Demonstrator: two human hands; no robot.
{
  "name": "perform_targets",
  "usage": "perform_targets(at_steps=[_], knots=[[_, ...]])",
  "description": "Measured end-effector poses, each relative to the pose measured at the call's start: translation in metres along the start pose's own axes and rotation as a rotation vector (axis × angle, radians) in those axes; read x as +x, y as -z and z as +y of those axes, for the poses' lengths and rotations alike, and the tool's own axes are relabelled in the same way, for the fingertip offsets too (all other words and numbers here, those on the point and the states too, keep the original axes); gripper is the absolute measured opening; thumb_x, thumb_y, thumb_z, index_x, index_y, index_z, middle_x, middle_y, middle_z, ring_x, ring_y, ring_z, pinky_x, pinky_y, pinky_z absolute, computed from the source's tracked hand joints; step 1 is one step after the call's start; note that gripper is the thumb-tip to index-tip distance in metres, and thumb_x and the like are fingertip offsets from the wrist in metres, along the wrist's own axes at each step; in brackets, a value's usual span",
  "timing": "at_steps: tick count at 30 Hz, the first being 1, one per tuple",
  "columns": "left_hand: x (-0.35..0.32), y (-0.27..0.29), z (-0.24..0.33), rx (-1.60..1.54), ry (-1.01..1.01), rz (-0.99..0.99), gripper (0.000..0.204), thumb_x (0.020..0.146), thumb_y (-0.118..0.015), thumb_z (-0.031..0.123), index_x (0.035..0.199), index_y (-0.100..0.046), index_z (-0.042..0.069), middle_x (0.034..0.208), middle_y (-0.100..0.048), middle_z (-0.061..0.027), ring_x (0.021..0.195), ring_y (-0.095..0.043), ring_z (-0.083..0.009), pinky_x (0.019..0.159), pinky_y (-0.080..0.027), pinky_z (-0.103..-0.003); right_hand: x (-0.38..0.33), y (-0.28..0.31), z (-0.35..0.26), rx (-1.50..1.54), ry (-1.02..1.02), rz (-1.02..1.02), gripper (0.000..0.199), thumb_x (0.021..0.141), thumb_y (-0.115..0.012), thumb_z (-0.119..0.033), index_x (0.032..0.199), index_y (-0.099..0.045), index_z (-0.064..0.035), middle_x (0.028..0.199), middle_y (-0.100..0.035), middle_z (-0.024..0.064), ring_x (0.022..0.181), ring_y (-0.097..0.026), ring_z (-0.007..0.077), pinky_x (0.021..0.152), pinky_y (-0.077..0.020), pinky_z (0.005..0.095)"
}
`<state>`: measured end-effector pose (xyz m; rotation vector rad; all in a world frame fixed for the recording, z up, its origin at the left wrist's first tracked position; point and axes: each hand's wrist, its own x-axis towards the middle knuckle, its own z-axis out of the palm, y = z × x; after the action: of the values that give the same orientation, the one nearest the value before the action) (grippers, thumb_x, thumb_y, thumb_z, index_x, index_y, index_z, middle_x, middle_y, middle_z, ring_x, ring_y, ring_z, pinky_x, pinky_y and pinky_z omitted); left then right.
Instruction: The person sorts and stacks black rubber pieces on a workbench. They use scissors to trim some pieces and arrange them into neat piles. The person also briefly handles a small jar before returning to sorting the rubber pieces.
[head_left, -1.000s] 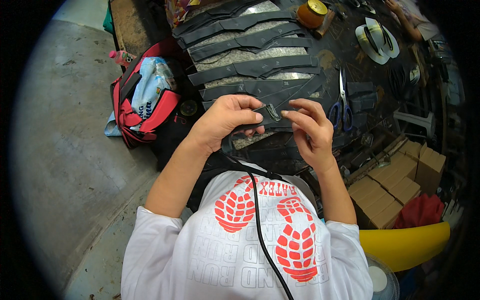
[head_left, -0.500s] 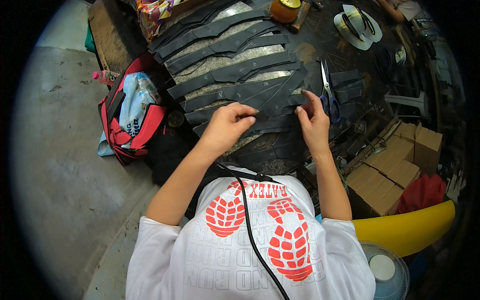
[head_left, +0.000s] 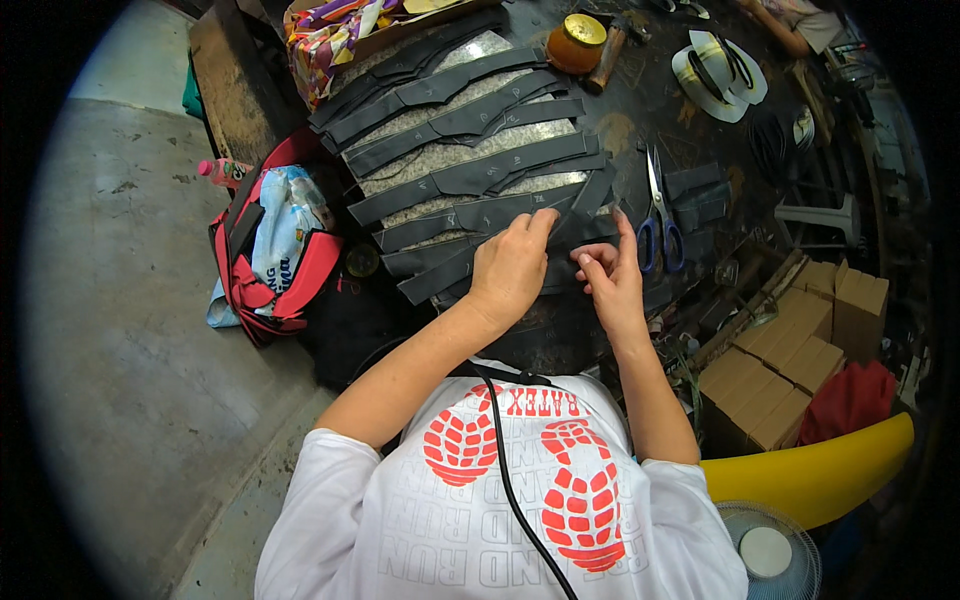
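Observation:
Several long black strips [head_left: 470, 170] lie in rows across a grey stone slab [head_left: 440, 155] on the dark worktable [head_left: 620, 130]. My left hand [head_left: 512, 268] presses down on the nearest black strip [head_left: 590, 205], fingertips at its upper edge. Just to its right, my right hand [head_left: 610, 282] pinches the same strip between thumb and fingers, with the index finger stretched out. More short black pieces [head_left: 700, 190] lie to the right of my hands.
Blue-handled scissors [head_left: 658, 215] lie just right of my right hand. A red bag [head_left: 265, 255] sits on the floor at left. An orange jar [head_left: 578, 42] and white sandal soles [head_left: 715, 70] are at the far side. Cardboard boxes [head_left: 790, 370], a yellow seat [head_left: 810, 470] and a fan [head_left: 768, 552] stand at right.
Both hands held a small black piece up near my body; they have since reached forward and lowered it onto the row of strips on the table.

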<state>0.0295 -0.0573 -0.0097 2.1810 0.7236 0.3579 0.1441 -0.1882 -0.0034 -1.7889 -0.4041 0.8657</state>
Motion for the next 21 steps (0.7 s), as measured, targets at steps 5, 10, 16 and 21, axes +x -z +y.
perform_targets(at_steps=[5,10,16,21], knots=[[0.006,0.016,0.011,-0.067,-0.066,0.001,0.063,0.075,-0.077,-0.003,0.133,-0.054,0.01,0.088,-0.066,-0.0111,0.08,-0.067,-0.0338,0.073,-0.055,-0.041,-0.003,0.005,-0.007,0.034,0.004,0.081,0.079,0.097,-0.063,-0.002,0.162,-0.019,-0.0058,0.099,-0.064,0.0068,0.082,-0.059,0.0099,0.071,-0.0513,0.0236],[0.021,0.033,0.02,-0.627,0.158,-0.242,0.073,0.078,-0.073,-0.008,0.144,-0.047,0.008,0.088,-0.06,-0.0041,0.08,-0.058,-0.0118,0.074,-0.049,-0.026,-0.013,0.01,-0.015,0.282,-0.03,0.04,0.079,0.105,-0.059,-0.024,0.165,-0.009,-0.0114,0.105,-0.063,0.0092,0.091,-0.064,0.0137,0.078,-0.0555,0.0259],[0.03,0.058,0.029,-0.918,0.154,-0.377,0.072,0.079,-0.069,-0.01,0.145,-0.046,0.004,0.097,-0.062,-0.0055,0.087,-0.06,-0.0086,0.079,-0.049,-0.023,-0.006,0.017,-0.021,0.566,-0.057,-0.031,0.075,0.109,-0.048,-0.04,0.165,-0.004,-0.0157,0.114,-0.066,0.0159,0.096,-0.066,0.0183,0.082,-0.0576,0.032],[0.045,0.072,0.032,-0.869,0.066,-0.379,0.067,0.077,-0.067,-0.008,0.141,-0.049,0.001,0.097,-0.068,-0.0092,0.086,-0.062,-0.0117,0.078,-0.051,-0.026,0.013,0.022,-0.032,0.822,0.061,-0.117,0.071,0.111,-0.039,-0.042,0.165,0.003,-0.0203,0.114,-0.066,0.0141,0.1,-0.067,0.0244,0.087,-0.0582,0.0386]])
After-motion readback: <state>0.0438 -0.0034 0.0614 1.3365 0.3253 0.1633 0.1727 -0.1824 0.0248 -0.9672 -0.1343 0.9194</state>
